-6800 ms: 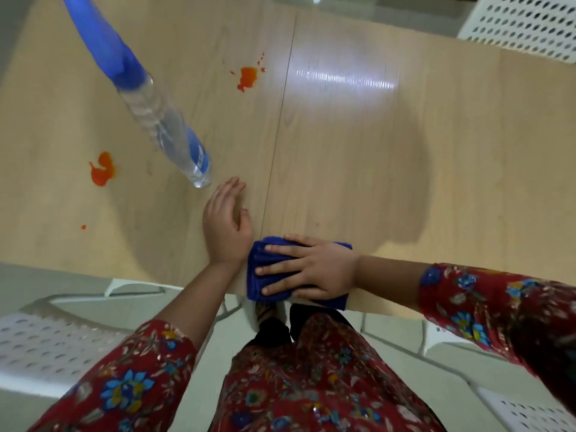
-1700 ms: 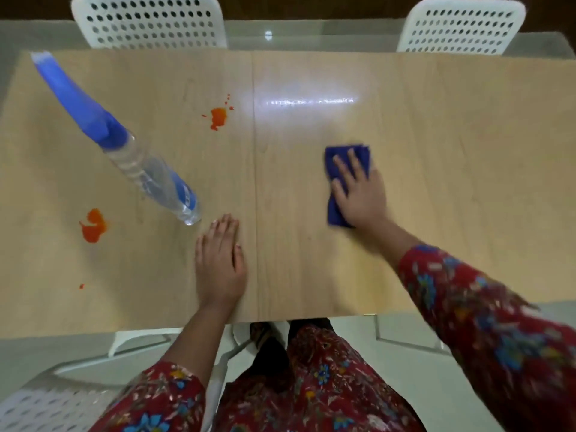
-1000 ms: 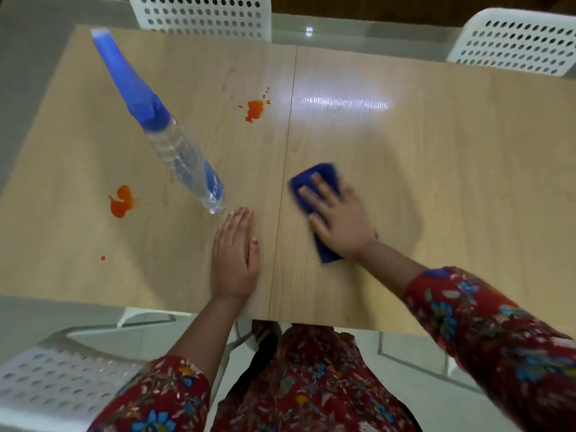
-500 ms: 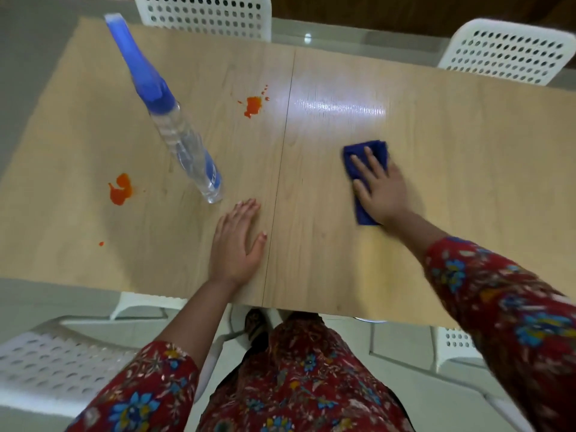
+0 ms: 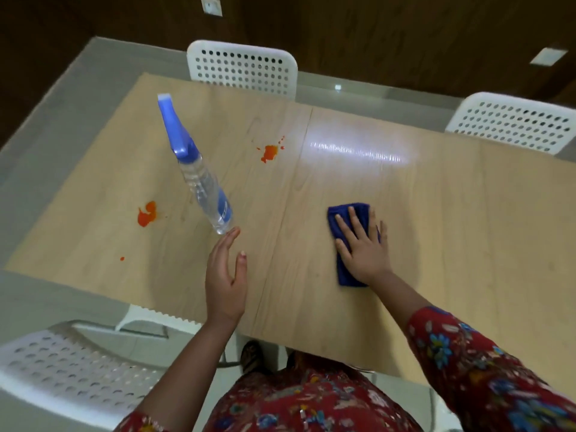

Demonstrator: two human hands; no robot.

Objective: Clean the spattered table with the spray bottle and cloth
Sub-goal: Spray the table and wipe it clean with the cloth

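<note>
A clear spray bottle (image 5: 204, 185) with a blue nozzle stands on the light wooden table (image 5: 436, 213), left of the centre seam. My left hand (image 5: 226, 279) is lifted off the table, fingers apart, its fingertips just short of the bottle's base. My right hand (image 5: 363, 247) presses flat on a folded blue cloth (image 5: 346, 213) right of the seam. Orange spatters mark the table: one (image 5: 269, 152) beyond the bottle near the seam, a larger one (image 5: 146, 214) to the left, and a small dot (image 5: 122, 259) near the front edge.
White perforated chairs stand at the far side (image 5: 243, 70) and far right (image 5: 514, 123). Another white chair (image 5: 62, 363) sits at the near left, beside my legs. The table's near edge runs just in front of me.
My left hand has risen off the table and moved toward the bottle's base. My right hand has stayed flat on the cloth, right of the seam. The camera has tilted up.
</note>
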